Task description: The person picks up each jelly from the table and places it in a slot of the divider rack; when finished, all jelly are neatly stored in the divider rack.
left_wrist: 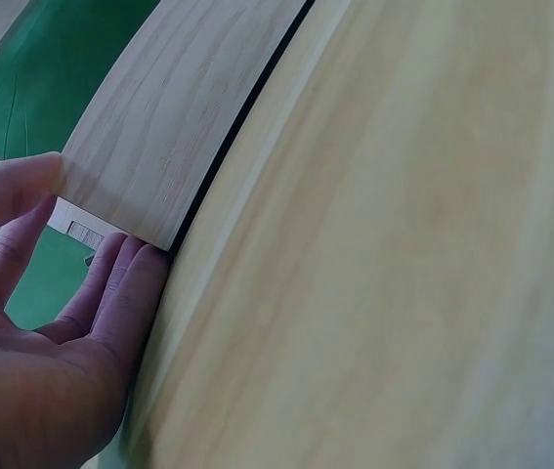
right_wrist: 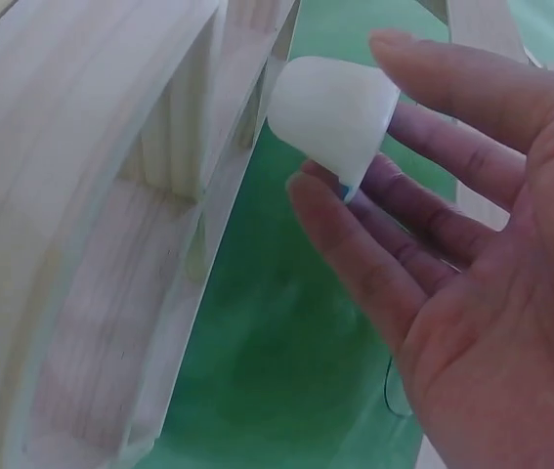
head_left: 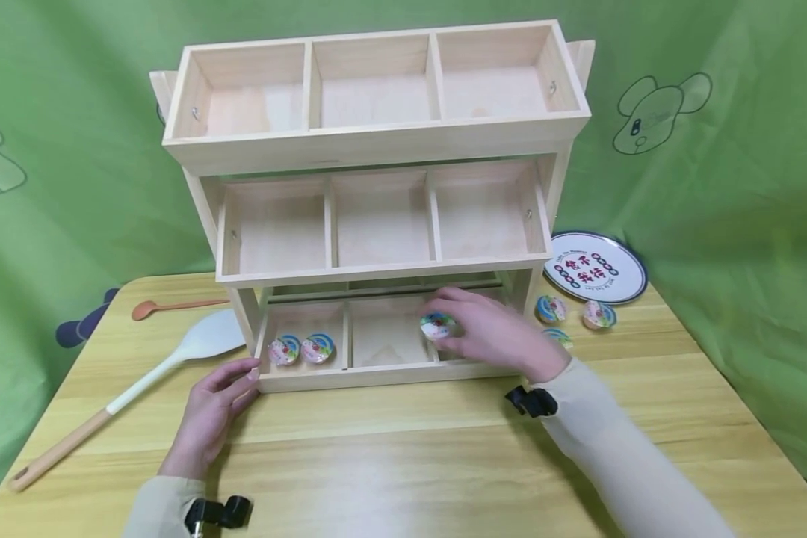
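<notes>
The right hand (head_left: 477, 329) pinches one cup (head_left: 437, 326) between thumb and fingers, its grasp only as wide as the cup. The left hand (head_left: 218, 403) is partly closed, with thumb and fingers holding the left front corner of the bottom tray (head_left: 376, 379).

Location: the head view places the cup over the bottom tray, at the divider between its middle and right compartments. The height above the tray cannot be told.

View differences: the head view shows the printed lid of the cup; its body is hidden there. The right wrist view shows the body and hides the lid face, with the thumb at the rim and a fingertip beneath. The left wrist view shows the thumb at the upper corner of the tray's front board and other fingers against its end, details small in the head view. Only the head view shows two seated cups (head_left: 317, 348) side by side in the left compartment, and three loose cups (head_left: 599, 315) near the plate (head_left: 619, 284) on the table (head_left: 376, 463).

Appearance: the cup body is plain, white, smooth and rounded at the base. A small blue part shows at the rim. The lid is multicoloured; its print is blurred.
</notes>
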`<control>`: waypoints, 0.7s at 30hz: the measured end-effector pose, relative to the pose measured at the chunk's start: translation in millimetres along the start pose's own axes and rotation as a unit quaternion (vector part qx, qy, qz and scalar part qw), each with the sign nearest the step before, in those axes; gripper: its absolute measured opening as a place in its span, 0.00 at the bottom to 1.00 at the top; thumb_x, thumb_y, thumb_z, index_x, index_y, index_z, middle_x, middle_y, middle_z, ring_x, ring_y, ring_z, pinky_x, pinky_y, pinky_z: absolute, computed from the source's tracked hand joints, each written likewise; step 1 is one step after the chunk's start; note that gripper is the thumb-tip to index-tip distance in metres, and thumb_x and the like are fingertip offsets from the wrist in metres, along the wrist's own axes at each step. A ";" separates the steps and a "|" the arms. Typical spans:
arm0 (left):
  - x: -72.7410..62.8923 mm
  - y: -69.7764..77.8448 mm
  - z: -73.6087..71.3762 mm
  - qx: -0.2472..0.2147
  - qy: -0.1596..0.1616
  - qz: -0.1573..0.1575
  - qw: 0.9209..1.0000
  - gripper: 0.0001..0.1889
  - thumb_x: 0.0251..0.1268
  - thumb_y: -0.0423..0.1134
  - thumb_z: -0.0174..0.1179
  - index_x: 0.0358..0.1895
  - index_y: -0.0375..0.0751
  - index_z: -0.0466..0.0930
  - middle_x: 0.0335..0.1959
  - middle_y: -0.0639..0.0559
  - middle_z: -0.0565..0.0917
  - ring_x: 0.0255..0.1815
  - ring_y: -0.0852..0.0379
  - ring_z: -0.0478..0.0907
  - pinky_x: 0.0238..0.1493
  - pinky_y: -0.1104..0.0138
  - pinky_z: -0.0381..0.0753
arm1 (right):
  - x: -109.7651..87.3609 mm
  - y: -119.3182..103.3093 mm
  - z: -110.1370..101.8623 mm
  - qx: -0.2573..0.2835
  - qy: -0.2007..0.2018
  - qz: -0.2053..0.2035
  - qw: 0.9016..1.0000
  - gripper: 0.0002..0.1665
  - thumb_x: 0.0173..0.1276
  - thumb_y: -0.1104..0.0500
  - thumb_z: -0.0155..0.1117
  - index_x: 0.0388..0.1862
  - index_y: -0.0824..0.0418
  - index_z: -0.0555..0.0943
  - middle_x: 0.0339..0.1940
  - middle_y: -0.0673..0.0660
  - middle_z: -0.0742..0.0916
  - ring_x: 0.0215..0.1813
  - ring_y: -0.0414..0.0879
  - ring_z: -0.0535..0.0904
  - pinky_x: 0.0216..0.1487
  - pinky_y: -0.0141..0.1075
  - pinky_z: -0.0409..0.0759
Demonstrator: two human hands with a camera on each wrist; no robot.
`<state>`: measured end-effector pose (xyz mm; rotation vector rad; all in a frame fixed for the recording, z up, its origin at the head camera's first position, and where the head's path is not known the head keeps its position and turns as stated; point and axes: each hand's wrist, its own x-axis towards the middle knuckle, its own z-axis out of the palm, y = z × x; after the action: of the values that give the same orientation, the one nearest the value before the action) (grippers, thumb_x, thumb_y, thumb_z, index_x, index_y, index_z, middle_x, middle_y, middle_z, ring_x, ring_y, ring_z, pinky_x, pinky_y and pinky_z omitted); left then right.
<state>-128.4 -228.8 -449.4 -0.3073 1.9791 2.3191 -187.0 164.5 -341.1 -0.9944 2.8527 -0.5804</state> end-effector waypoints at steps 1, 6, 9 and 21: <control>0.1 0.0 0.2 0.000 -0.001 0.001 1.000 0.10 0.67 0.31 0.62 0.49 0.43 0.84 0.51 0.50 0.76 0.54 0.56 0.77 0.59 0.65 0.79 | 3.3 -0.8 1.6 -0.001 -0.002 -0.003 1.000 0.28 0.63 0.54 0.72 0.62 0.53 0.78 0.59 0.52 0.79 0.55 0.49 0.78 0.54 0.45 0.82; 0.5 -0.4 -0.1 0.001 -0.008 0.004 1.000 0.11 0.67 0.30 0.61 0.50 0.40 0.83 0.53 0.50 0.75 0.55 0.54 0.77 0.59 0.65 0.79 | 21.8 -9.7 7.6 -0.006 -0.017 -0.009 1.000 0.28 0.63 0.55 0.72 0.62 0.54 0.78 0.61 0.56 0.78 0.57 0.52 0.77 0.56 0.45 0.81; 0.1 -0.6 -1.2 0.001 -0.008 0.005 1.000 0.11 0.67 0.30 0.61 0.50 0.40 0.84 0.53 0.50 0.75 0.55 0.54 0.77 0.59 0.64 0.78 | 33.2 -15.6 11.3 -0.005 -0.027 -0.007 1.000 0.28 0.64 0.54 0.71 0.63 0.54 0.78 0.64 0.57 0.77 0.61 0.54 0.75 0.61 0.48 0.78; 0.7 -1.6 -1.2 0.004 -0.007 0.005 1.000 0.10 0.67 0.30 0.61 0.47 0.46 0.85 0.51 0.51 0.76 0.54 0.55 0.77 0.59 0.64 0.79 | 65.1 -22.4 43.5 0.055 -0.029 -0.031 0.998 0.27 0.63 0.61 0.71 0.61 0.59 0.79 0.57 0.54 0.79 0.52 0.47 0.77 0.52 0.35 0.79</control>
<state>-128.6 -229.8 -451.3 -0.2798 1.9893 2.3117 -217.2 94.3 -369.1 -1.0653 2.7153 -0.6934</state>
